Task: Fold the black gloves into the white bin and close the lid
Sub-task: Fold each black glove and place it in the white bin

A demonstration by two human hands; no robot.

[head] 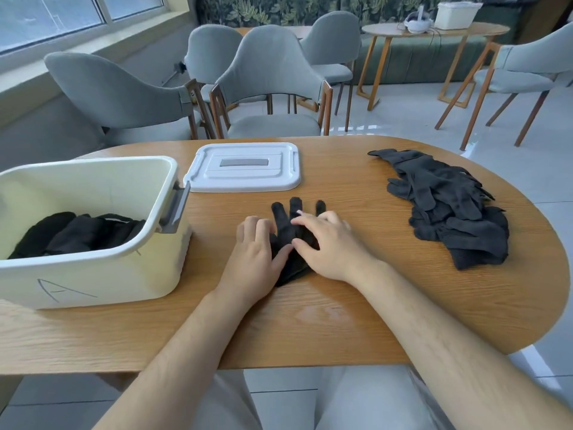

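Note:
A black glove (288,225) lies flat on the wooden table (341,305) in front of me, its fingers pointing away. My left hand (255,252) rests on the glove's left side with its thumb on the fabric. My right hand (325,243) presses flat on the glove's right side, fingers spread. The white bin (93,274), marked "A", stands at the left with several folded black gloves (77,232) inside. Its white lid (245,167) lies flat on the table behind the glove. A pile of loose black gloves (449,206) sits at the right.
Grey upholstered chairs (269,85) stand beyond the table's far edge. A second round table (434,31) with a white bin and a headset is at the back right. My legs show below the table's near edge.

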